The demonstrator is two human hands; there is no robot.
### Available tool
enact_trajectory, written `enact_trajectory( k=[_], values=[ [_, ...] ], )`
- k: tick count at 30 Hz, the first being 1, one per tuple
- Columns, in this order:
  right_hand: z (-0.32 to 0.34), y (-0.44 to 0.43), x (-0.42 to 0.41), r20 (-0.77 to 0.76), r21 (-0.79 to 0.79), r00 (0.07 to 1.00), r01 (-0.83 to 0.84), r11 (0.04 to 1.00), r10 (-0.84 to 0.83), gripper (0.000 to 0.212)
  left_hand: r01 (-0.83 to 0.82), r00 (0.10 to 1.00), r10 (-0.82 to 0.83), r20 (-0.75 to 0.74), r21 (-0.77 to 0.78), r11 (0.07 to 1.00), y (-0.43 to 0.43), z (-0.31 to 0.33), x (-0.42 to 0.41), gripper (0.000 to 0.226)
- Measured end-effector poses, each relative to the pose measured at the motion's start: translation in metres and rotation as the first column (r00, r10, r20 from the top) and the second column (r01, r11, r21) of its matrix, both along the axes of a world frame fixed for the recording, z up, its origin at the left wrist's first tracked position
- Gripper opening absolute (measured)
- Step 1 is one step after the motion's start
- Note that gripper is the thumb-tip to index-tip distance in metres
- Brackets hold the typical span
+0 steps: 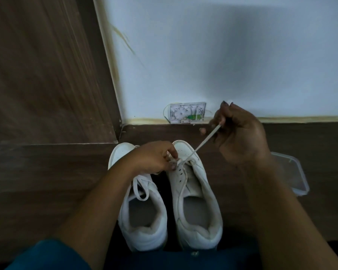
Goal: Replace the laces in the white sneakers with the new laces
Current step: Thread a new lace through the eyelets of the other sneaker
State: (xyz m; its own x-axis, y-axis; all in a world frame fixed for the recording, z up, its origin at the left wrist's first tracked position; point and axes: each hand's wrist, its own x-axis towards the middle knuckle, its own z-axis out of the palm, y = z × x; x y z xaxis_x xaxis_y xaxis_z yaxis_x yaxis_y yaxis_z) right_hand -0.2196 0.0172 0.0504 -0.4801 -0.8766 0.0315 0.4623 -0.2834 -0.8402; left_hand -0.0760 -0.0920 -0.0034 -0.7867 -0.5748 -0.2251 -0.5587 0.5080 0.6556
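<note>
The flat white lace (201, 142) runs taut from the lowest eyelets of the right sneaker (195, 201), smooth white leather with a padded collar. It stands on the dark wood-grain floor (47, 172), touching the left sneaker (142, 211), which is laced and tied. Your left hand (154, 156) pinches the lace at those eyelets; your right hand (240, 129), raised, grips its far end in curled fingers. Both toes sit near the pale wall (222, 55); a clear plastic lid (292, 172) lies to the right.
</note>
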Motion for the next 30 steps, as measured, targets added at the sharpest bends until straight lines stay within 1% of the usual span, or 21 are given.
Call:
enact_trajectory(
  k=[2,4,5,6,7,8,9,10,12,13,14,17,18,20,21,22,24,25,26,28,30],
  values=[
    [0.001,0.0,-0.001,-0.047,0.107,0.998,0.048,0.993,-0.043,0.037,-0.013,1.0,0.013,0.002,-0.024,1.0,0.003,-0.003,-0.001,0.025],
    [0.003,0.003,-0.003,-0.294,0.264,0.955,0.125,0.956,-0.044,0.035,-0.008,1.0,0.009,0.005,-0.122,0.992,0.004,-0.004,-0.001,0.024],
    [0.003,0.004,-0.004,-0.452,0.36,0.892,0.163,0.918,0.019,0.034,-0.003,1.0,0.003,0.0,-0.159,0.987,0.005,-0.004,-0.002,0.022],
    [0.004,0.006,-0.006,-0.596,0.462,0.792,0.206,0.863,0.13,0.033,0.003,1.0,-0.003,0.001,-0.18,0.984,0.004,-0.004,-0.002,0.021],
    [0.005,0.008,-0.007,-0.695,0.555,0.664,0.253,0.792,0.274,0.032,0.015,1.0,-0.013,0.016,-0.2,0.98,0.004,-0.003,-0.003,0.02],
    [0.004,0.01,-0.009,-0.728,0.636,0.538,0.296,0.713,0.425,0.032,0.03,0.999,-0.022,0.04,-0.225,0.974,0.005,-0.003,-0.004,0.02],
    [0.003,0.011,-0.01,-0.7,0.708,0.444,0.325,0.627,0.56,0.032,0.043,0.997,-0.028,0.065,-0.247,0.968,0.005,-0.002,-0.004,0.021],
    [0.003,0.012,-0.011,-0.633,0.774,0.383,0.329,0.541,0.673,0.03,0.051,0.996,-0.031,0.08,-0.263,0.963,0.005,-0.001,-0.005,0.022],
    [0.002,0.013,-0.013,-0.483,0.868,0.314,0.296,0.399,0.817,0.026,0.043,0.996,-0.02,0.084,-0.271,0.962,0.005,0.001,-0.007,0.021],
    [0.003,0.014,-0.013,-0.424,0.896,0.305,0.28,0.346,0.852,0.024,0.035,0.997,-0.013,0.082,-0.267,0.963,0.005,0.002,-0.008,0.02],
    [0.003,0.014,-0.013,-0.384,0.911,0.297,0.278,0.305,0.874,0.021,0.028,0.997,-0.006,0.082,-0.263,0.964,0.005,0.002,-0.008,0.019],
    [0.002,0.013,-0.011,-0.298,0.911,0.197,0.352,0.216,0.934,0.011,0.009,0.998,0.009,0.067,-0.26,0.966,0.004,0.002,-0.007,0.021],
    [0.0,0.013,-0.011,-0.276,0.913,0.191,0.359,0.194,0.942,0.013,0.009,0.998,0.007,0.062,-0.257,0.966,0.004,0.002,-0.006,0.022],
    [-0.005,0.01,-0.013,-0.297,0.913,0.243,0.356,0.2,0.923,0.018,0.022,0.998,-0.006,0.064,-0.253,0.967,0.003,0.001,-0.006,0.02],
    [-0.008,0.009,-0.015,-0.341,0.892,0.226,0.385,0.238,0.912,0.019,0.029,0.998,-0.012,0.068,-0.25,0.968,0.003,0.001,-0.006,0.018],
    [-0.011,0.007,-0.016,-0.393,0.851,0.159,0.436,0.293,0.906,0.019,0.04,0.997,-0.023,0.07,-0.255,0.966,0.003,0.001,-0.006,0.015],
    [-0.02,0.002,-0.016,-0.533,0.739,0.008,0.491,0.46,0.846,0.012,0.063,0.997,-0.047,0.065,-0.271,0.96,0.002,0.003,-0.006,0.009],
    [-0.022,0.001,-0.015,-0.621,0.698,-0.001,0.455,0.554,0.784,0.01,0.057,0.998,-0.045,0.054,-0.259,0.964,0.002,0.004,-0.007,0.013],
    [-0.023,0.0,-0.012,-0.704,0.671,0.051,0.374,0.64,0.708,0.011,0.038,0.999,-0.031,0.036,-0.222,0.974,0.001,0.004,-0.008,0.018],
    [-0.021,-0.002,-0.004,-0.788,0.613,0.215,0.181,0.769,0.577,0.013,-0.047,0.996,0.043,-0.082,-0.042,0.998,0.003,0.006,-0.011,0.026],
    [-0.019,-0.006,0.005,-0.747,0.587,0.402,0.023,0.81,0.529,0.016,-0.142,0.945,0.189,-0.268,0.183,0.973,0.005,0.01,-0.014,0.036]
  ],
)
